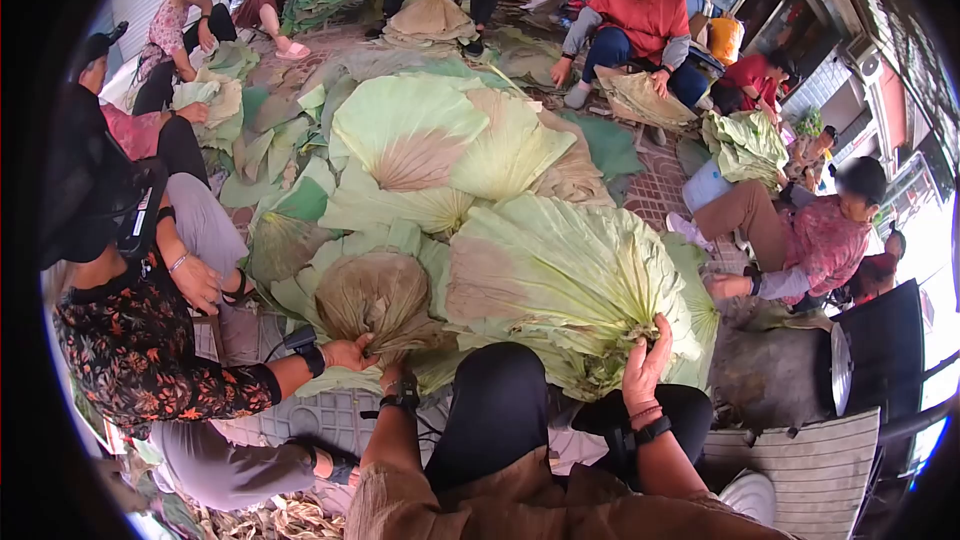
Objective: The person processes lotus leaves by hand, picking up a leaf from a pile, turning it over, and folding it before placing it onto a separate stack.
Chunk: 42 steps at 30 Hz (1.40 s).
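A large fan of pale green lotus leaves spreads in front of me, one side browned. My right hand grips its gathered stem end, the thumb along the right edge. To the left lies a brown, dried lotus leaf, creased toward its base. At that base is my left hand, closed around the narrow gathered end, its fingertips mostly hidden. A co-worker's hand reaches in from the left and touches the same brown leaf. Beyond them, more green leaves lie in a broad overlapping pile.
Close on my left sits a person in a flowered top. Others sit around the pile, one in a red vest handling a brown leaf. At right stand a grey sack and a slatted board. Dry scraps litter the lower left.
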Available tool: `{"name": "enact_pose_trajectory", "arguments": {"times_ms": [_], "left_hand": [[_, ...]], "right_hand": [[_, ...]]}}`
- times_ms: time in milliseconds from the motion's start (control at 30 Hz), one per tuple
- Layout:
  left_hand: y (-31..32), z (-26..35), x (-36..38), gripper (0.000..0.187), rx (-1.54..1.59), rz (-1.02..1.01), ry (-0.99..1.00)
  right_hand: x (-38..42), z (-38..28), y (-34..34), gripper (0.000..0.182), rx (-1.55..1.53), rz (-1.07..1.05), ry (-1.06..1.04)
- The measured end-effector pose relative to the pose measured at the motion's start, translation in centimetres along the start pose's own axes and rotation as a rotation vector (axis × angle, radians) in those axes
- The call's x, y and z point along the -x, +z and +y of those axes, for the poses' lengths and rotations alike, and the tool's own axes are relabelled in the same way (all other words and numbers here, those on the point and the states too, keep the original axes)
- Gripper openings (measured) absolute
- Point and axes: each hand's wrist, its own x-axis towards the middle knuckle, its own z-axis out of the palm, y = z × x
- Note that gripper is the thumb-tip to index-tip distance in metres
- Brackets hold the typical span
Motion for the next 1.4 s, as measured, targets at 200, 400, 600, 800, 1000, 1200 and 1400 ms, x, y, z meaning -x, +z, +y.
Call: {"name": "enact_pose_trajectory", "arguments": {"times_ms": [200, 400, 600, 800, 1000, 1200, 1400], "left_hand": [[-1.4, -0.8, 1.4, 0.023, -0.283, -0.35, -0.041], [0.2, -4.2, 3.6, 0.021, -0.139, -0.205, -0.016], [1.3, -1.5, 2.8, 0.011, 1.492, 0.416, -1.065], [-1.7, 0.5, 2.6, 0.051, 1.269, 0.443, -1.08], [-3.7, 0.3, 1.4, 0.048, 0.615, 0.301, -1.012], [-5.2, 0.1, 0.8, 0.039, 1.01, 0.124, -0.926], [-9.2, 2.3, 0.3, 0.016, 1.596, 0.083, -0.808]], "right_hand": [[0.0, 0.1, 0.4, 0.047, -0.032, 0.003, -0.005], [0.2, 0.6, 0.8, 0.048, -0.12, 0.008, 0.033], [0.2, 1.3, 1.4, 0.051, -0.167, 0.03, 0.007], [0.2, 2.3, 1.2, 0.054, -0.117, 0.038, -0.014], [0.2, 1.1, 1.3, 0.052, -0.143, 0.032, 0.009], [0.3, 0.3, 1.1, 0.05, -0.148, 0.022, 0.075], [0.4, 0.4, 0.9, 0.05, -0.11, 0.037, 0.028]]}}
